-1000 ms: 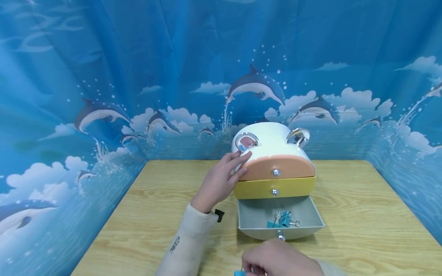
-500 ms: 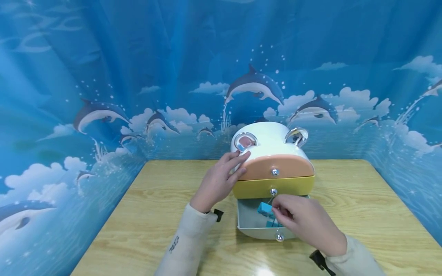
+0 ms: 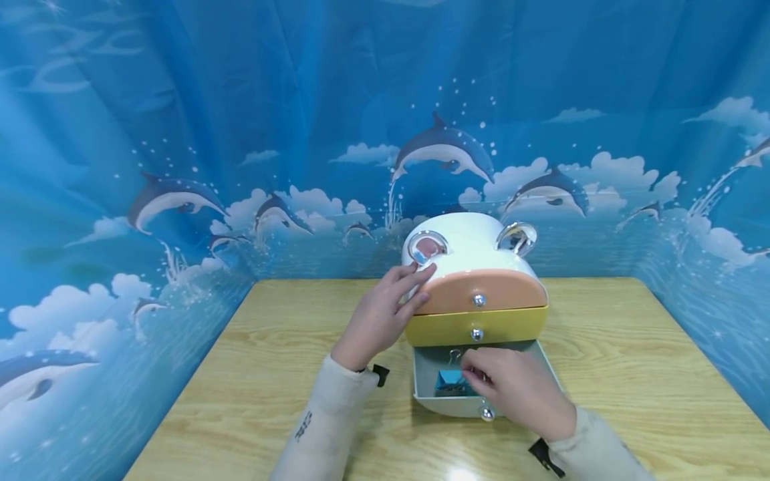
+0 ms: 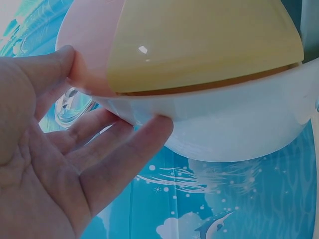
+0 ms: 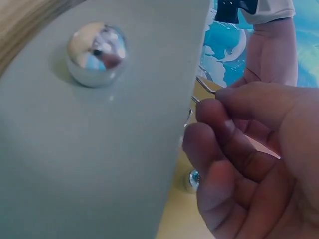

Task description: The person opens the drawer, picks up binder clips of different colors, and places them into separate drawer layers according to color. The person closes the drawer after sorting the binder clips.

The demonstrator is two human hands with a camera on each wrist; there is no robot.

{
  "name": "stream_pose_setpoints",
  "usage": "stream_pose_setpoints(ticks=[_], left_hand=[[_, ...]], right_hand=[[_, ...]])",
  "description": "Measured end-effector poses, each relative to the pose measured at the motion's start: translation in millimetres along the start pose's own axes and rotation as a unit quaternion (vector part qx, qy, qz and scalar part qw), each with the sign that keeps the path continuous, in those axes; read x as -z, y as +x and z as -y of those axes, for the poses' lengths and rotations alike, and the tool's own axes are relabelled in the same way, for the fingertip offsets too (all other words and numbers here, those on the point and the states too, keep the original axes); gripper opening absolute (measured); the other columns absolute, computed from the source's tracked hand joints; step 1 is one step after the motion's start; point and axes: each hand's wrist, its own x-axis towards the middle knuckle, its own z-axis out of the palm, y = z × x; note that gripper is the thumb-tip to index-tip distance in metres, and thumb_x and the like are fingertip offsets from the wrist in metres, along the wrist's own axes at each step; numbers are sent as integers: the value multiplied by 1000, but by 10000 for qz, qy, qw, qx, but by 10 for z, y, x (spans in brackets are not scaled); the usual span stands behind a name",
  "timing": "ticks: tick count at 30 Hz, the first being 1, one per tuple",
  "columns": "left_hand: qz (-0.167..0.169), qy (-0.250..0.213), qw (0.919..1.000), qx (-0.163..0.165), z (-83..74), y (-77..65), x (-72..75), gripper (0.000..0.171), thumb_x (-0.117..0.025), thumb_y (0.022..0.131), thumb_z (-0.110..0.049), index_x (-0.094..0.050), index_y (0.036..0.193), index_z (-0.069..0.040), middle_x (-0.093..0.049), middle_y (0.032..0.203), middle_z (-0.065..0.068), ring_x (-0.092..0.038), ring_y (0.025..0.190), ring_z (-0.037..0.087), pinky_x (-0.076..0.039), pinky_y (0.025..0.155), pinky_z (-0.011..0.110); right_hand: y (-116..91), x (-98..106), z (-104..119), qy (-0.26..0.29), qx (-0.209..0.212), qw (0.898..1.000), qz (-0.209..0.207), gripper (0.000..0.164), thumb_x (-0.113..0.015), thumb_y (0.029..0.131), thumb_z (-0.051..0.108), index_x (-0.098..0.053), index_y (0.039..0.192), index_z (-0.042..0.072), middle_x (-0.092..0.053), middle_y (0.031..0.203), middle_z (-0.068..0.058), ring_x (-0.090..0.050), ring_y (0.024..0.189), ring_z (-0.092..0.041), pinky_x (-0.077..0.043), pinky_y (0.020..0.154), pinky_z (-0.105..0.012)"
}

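Observation:
A small white cabinet (image 3: 472, 242) has a peach drawer (image 3: 451, 294), a yellow drawer (image 3: 442, 329) and a pulled-out grey drawer (image 3: 424, 371). My left hand (image 3: 375, 321) rests against the cabinet's left side. In the left wrist view, its thumb touches the peach front and its fairly straight fingers press the white shell (image 4: 224, 129). Over the grey drawer, my right hand (image 3: 517, 384) pinches a wire handle (image 5: 204, 85) of a binder clip between thumb and forefinger. Teal binder clips (image 3: 449, 379) lie beneath it; the drawer's front wall hides their bodies in the right wrist view.
Two shiny ring-shaped ears (image 3: 519, 238) stick up from the cabinet top. A silver knob (image 3: 487, 413) juts from the grey drawer's front. Wood-grain table (image 3: 259, 401) surrounds the cabinet, with a blue dolphin-print curtain (image 3: 337, 120) behind and at the sides.
My right hand has come up from the table's front edge with a teal binder clip, then lowered it into the grey drawer. My left hand has stayed on the cabinet.

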Motion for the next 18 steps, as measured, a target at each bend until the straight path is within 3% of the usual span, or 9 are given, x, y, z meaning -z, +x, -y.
stream_pose_setpoints(ticks=[18], left_hand=[[-16,10,10000,18,5,-2,-7,47,-42,98,-45,-31,144,-45,-43,142,-1,-53,120,19,-50,93,38]], right_hand=[[0,-88,-40,441,80,9983,361,9,-71,85,18,-67,82,25,-55,73,22,-46,61,7,-44,56,-17]])
